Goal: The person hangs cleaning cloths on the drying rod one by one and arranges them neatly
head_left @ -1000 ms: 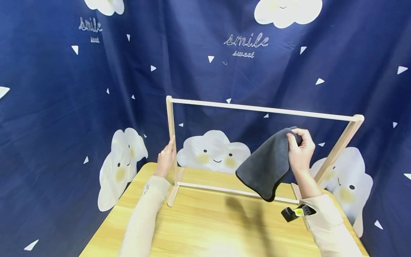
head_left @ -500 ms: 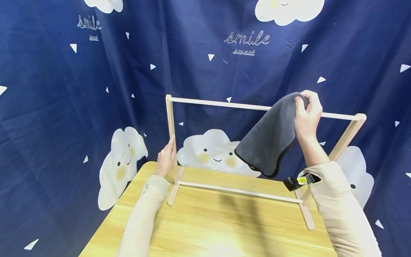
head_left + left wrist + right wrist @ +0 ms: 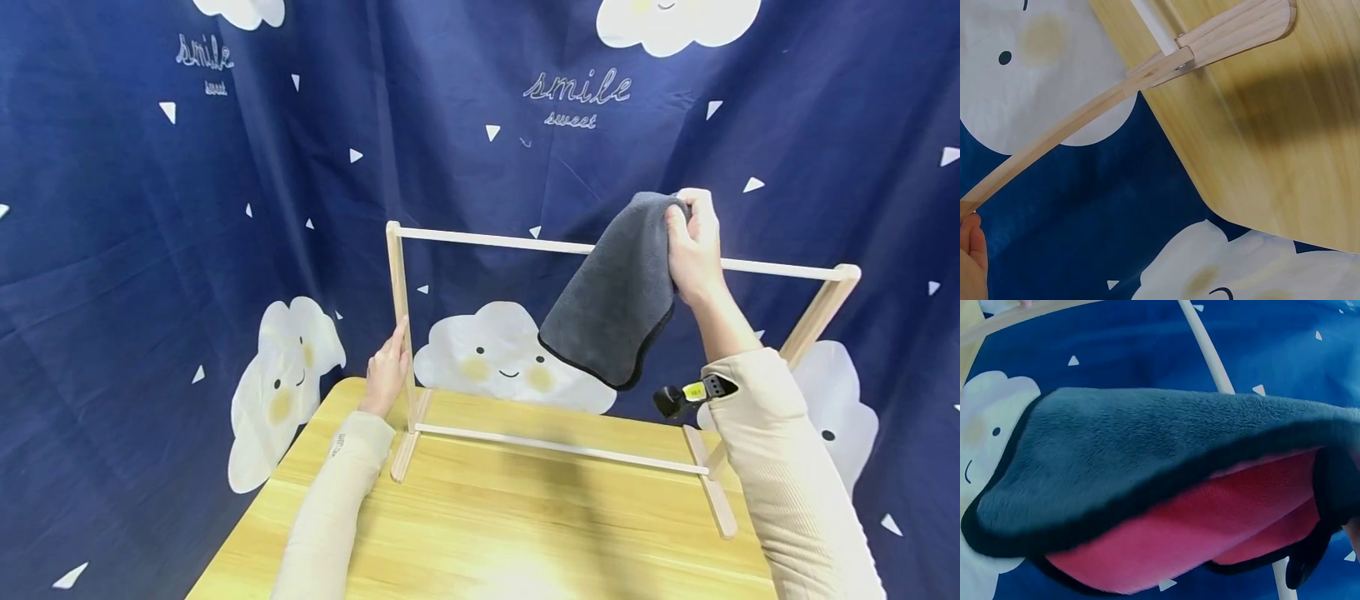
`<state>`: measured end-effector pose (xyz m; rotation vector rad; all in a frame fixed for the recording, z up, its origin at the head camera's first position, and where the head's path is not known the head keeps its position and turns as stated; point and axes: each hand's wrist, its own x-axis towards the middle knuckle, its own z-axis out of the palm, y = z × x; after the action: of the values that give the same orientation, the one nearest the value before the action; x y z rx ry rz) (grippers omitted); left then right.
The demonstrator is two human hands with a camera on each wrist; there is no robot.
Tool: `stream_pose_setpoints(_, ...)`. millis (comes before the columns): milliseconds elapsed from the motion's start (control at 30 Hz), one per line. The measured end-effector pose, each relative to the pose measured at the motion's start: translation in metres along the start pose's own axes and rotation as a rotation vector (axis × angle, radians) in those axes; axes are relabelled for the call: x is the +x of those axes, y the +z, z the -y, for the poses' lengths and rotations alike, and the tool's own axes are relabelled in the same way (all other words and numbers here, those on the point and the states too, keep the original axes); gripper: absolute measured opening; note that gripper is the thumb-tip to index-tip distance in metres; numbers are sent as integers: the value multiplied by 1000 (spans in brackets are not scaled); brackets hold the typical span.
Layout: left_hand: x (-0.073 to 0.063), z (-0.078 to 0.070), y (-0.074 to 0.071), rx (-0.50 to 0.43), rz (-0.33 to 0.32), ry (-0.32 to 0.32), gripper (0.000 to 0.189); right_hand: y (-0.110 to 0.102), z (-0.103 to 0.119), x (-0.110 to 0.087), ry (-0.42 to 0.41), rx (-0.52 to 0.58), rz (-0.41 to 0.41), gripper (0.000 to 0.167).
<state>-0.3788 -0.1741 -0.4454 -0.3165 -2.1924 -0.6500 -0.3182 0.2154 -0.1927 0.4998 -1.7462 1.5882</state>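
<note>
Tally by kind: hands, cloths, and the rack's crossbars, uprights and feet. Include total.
Hands: 2
Cloth: 1
Crossbars: 2
Uprights: 2
Feet: 2
Total: 9

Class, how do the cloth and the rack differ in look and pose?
The cloth is grey and pink with black edging; the rack is a pale, open frame. The cloth hangs loosely from the right hand; the rack stands on the table. Both are being touched.
</note>
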Motion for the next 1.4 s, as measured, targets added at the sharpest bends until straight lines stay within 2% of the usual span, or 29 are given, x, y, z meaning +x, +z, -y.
stream_pose_setpoints(167, 1, 0, 0, 3, -6, -1, 66, 5, -1, 5, 52, 212, 102, 16)
stream_pose_setpoints(267, 3, -1, 0, 0, -4, 2, 66, 7, -3, 9, 54, 285, 110, 15)
stream_pose_setpoints(400, 3, -1, 2, -10, 1, 9, 65, 9, -7, 16, 12, 346, 40, 19)
stream_pose_setpoints(567, 5, -2, 5, -16, -4, 14, 65, 11, -9, 29, -3, 428, -86, 17)
stream_pose_setpoints(667, 6, -3, 7, -17, -13, 26, 64, 10, -13, 34, -4, 445, -130, 16)
stream_pose_setpoints(900, 5, -2, 9, -1, -32, 25, 63, -2, -38, 31, -26, 284, -164, 24)
stream_pose_setpoints(1067, 3, -2, 8, 6, -42, 30, 63, -13, -47, 30, 25, 193, -162, 23)
stream_pose_setpoints(1167, 3, -1, 7, 7, -48, 33, 63, -19, -46, 30, 73, 36, -171, 23)
stream_pose_setpoints(1400, 1, 4, 4, 16, -55, 22, 62, -32, -47, 27, 156, -407, -189, 20)
